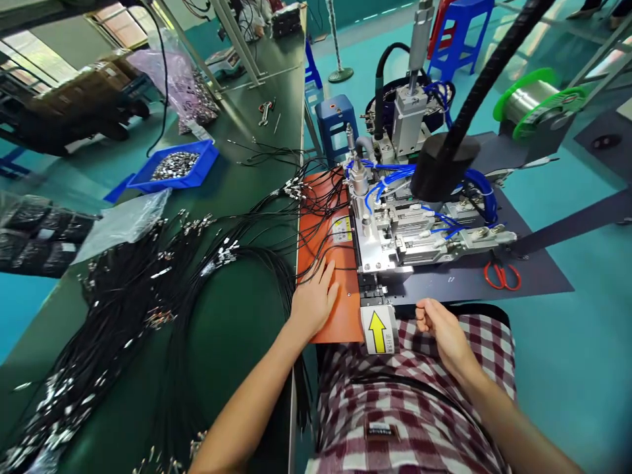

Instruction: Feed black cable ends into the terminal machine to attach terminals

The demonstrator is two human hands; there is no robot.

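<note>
My left hand (316,296) lies on the orange plate (340,316) at the machine's left side. Its fingers are spread, with the fingertips at thin black cables (320,253) that run to the machine. Over my lap, just off the front edge of the machine's base, my right hand (442,326) is closed with the fingers curled to the thumb; whether it holds anything is hidden. Between my hands sits a white cover with a yellow arrow (378,331). The metal pneumatic machine (375,240), with blue air tubes (395,176), stands just beyond.
On the green table (227,375), bundles of black cables (133,296) with metal ends spread out. A blue tray (202,164) of small metal parts stands farther back. Red-handled scissors (502,275) lie right of the machine. A green wire spool (538,102) and blue stools (337,122) are beyond.
</note>
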